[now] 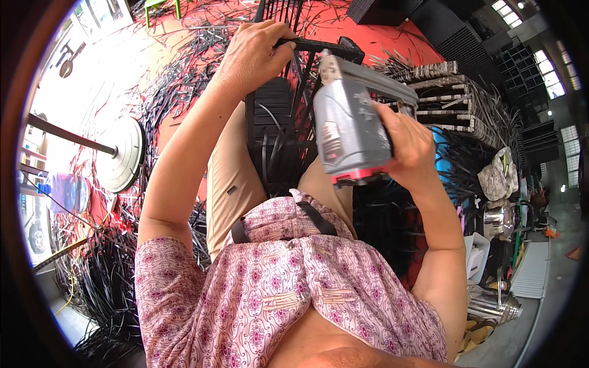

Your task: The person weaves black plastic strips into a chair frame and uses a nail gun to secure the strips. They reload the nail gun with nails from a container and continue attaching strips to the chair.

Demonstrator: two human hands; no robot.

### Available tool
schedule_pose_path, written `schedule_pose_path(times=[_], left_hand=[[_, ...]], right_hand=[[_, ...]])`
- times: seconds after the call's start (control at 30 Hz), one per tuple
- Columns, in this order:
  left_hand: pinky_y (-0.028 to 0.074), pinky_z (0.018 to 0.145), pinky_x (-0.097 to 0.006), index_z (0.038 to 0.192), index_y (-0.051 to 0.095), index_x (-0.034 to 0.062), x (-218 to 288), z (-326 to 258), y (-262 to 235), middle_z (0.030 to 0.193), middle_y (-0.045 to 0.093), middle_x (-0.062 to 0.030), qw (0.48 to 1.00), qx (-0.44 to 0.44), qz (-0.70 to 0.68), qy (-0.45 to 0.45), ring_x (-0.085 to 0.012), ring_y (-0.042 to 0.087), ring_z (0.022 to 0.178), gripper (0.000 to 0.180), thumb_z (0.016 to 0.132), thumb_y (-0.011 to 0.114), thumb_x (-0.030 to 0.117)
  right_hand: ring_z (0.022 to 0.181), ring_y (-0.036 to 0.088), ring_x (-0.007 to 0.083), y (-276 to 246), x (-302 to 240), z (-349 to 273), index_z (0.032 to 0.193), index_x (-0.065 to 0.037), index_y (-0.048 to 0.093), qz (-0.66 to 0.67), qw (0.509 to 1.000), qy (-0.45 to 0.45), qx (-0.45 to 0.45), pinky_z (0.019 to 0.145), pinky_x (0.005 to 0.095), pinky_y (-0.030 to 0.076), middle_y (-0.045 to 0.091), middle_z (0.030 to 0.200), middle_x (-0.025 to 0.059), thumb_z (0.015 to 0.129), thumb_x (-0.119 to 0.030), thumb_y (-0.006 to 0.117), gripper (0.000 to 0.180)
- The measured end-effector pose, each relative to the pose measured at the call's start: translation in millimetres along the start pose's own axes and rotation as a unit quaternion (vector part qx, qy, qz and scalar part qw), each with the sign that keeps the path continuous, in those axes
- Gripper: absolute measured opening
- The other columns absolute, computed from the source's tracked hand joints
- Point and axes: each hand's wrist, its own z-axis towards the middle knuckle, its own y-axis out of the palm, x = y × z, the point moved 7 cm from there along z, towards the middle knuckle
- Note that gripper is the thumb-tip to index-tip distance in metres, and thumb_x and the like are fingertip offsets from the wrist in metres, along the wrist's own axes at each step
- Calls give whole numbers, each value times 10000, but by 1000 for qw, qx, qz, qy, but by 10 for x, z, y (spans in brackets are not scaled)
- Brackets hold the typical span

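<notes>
Grey and silver, a handheld power tool (353,132) is filling the right hand (412,150), whose grip is wrapping around it. Its nose is pointing up near the top bar (325,47) of a black slatted frame (273,107); whether they are touching, one cannot tell. The frame is standing between tan trouser legs (230,175). The left hand's (261,52) grip is holding that bar. Black strips (110,282) are littering the red floor (328,24).
</notes>
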Motion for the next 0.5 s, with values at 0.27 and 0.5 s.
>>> schedule_pose_path(times=[0.27, 0.5], left_hand=[[488, 929, -437, 1026, 716, 25, -61, -50, 33, 958, 697, -147, 999, -30, 6, -21, -356, 658, 981, 230, 891, 648, 200], [495, 932, -446, 1020, 717, 31, -77, -43, 28, 978, 703, -150, 999, -24, 3, -30, -365, 655, 982, 226, 878, 656, 196]], right_hand=[[742, 669, 269, 283, 18, 279, 1343, -31, 600, 12, 1000, -16, -19, 671, 379, 550, 656, 841, 87, 547, -53, 808, 823], [768, 672, 284, 330, 18, 355, 1359, -40, 579, 12, 998, 0, -61, 693, 387, 554, 654, 857, 92, 495, -6, 836, 902]])
